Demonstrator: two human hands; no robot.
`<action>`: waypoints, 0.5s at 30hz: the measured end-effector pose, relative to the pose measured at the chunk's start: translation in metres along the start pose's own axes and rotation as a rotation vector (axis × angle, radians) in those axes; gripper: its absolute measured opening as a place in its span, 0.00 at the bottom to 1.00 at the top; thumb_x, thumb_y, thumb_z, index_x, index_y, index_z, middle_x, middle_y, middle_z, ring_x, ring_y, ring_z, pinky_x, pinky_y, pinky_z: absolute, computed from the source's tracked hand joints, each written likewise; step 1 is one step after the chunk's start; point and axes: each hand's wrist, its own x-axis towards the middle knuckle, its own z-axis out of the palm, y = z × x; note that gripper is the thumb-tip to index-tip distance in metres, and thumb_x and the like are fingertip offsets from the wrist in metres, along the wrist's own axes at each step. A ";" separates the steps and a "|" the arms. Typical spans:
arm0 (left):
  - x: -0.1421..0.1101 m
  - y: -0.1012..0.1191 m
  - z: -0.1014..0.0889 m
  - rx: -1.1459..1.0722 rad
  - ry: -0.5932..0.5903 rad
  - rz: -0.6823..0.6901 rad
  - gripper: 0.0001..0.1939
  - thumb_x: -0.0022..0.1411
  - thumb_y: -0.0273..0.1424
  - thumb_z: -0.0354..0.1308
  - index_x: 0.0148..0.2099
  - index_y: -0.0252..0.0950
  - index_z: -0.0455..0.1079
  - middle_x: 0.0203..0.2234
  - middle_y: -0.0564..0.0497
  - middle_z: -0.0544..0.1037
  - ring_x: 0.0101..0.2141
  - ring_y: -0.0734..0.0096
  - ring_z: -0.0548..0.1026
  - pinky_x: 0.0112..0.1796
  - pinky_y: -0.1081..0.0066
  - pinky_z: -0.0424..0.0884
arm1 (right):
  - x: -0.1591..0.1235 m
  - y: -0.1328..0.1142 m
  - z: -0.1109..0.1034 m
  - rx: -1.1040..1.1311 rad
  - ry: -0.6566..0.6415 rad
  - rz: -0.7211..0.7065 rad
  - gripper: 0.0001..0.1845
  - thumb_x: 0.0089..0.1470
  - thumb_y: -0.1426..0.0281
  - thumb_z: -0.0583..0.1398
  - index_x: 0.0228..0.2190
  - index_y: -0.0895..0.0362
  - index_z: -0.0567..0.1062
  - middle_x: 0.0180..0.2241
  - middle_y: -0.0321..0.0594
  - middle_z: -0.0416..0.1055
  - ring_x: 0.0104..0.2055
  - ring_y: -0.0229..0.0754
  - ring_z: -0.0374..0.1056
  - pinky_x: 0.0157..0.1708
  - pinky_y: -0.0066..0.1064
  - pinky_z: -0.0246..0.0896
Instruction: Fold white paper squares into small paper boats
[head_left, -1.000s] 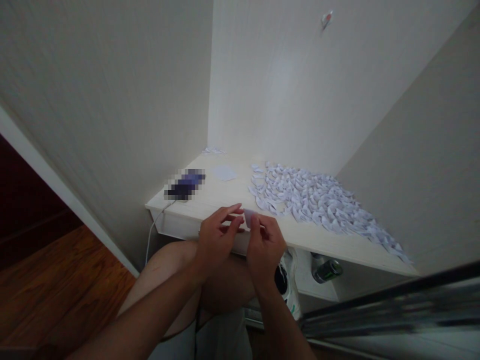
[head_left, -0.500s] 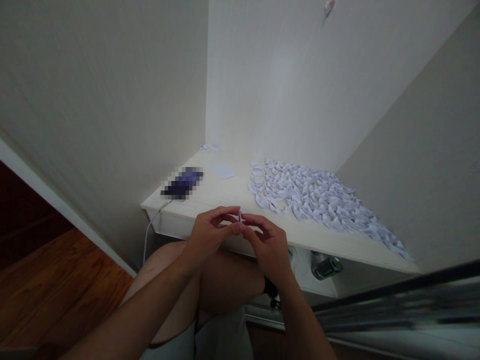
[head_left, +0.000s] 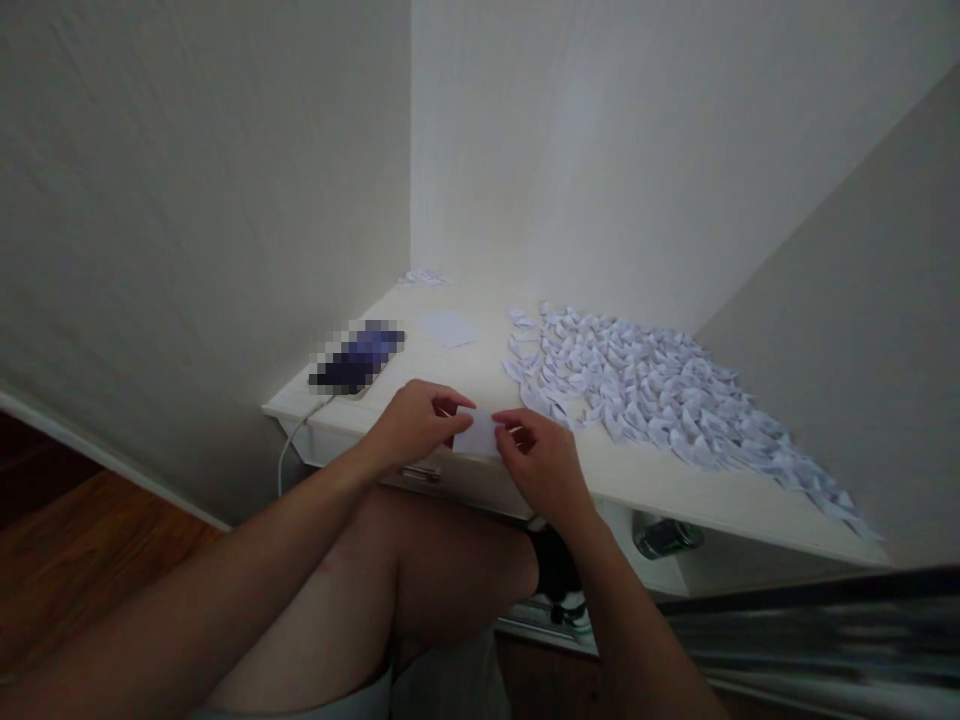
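A small white sheet of paper (head_left: 477,436) is stretched flat between my two hands, just over the front edge of the desk. My left hand (head_left: 421,428) pinches its left side between thumb and fingers. On the opposite side, my right hand (head_left: 541,462) grips it the same way. To the right of my hands, a wide heap of folded white paper pieces (head_left: 652,390) covers the desk. A few flat white paper sheets (head_left: 450,327) lie behind my left hand.
A phone (head_left: 358,358), blurred out, rests at the desk's left end with a white cable (head_left: 288,450) hanging off the edge. More small paper pieces (head_left: 424,278) sit in the back corner. A dark can (head_left: 669,537) lies on the shelf below. Walls enclose the desk.
The paper between my hands was folded narrow and seen edge-on; now it is spread flat. My hands have moved apart and slightly up in view.
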 end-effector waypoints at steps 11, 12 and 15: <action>0.040 -0.014 -0.019 0.503 0.092 0.190 0.09 0.55 0.31 0.61 0.34 0.39 0.84 0.20 0.50 0.79 0.21 0.67 0.72 0.26 0.70 0.65 | 0.032 0.010 -0.002 -0.400 -0.337 -0.357 0.14 0.60 0.64 0.63 0.46 0.57 0.79 0.44 0.48 0.71 0.45 0.48 0.68 0.48 0.44 0.67; 0.041 -0.015 -0.019 0.514 0.086 0.201 0.09 0.55 0.31 0.61 0.34 0.40 0.83 0.20 0.50 0.80 0.21 0.67 0.72 0.26 0.70 0.65 | 0.035 0.010 -0.001 -0.389 -0.336 -0.352 0.13 0.61 0.63 0.63 0.44 0.57 0.80 0.44 0.48 0.71 0.45 0.48 0.68 0.49 0.45 0.67; 0.044 -0.018 -0.018 0.507 0.044 0.201 0.09 0.57 0.33 0.61 0.36 0.40 0.83 0.23 0.51 0.81 0.22 0.67 0.72 0.27 0.70 0.66 | 0.045 0.011 0.004 -0.357 -0.344 -0.341 0.08 0.62 0.68 0.62 0.39 0.58 0.80 0.45 0.48 0.73 0.47 0.48 0.68 0.50 0.43 0.67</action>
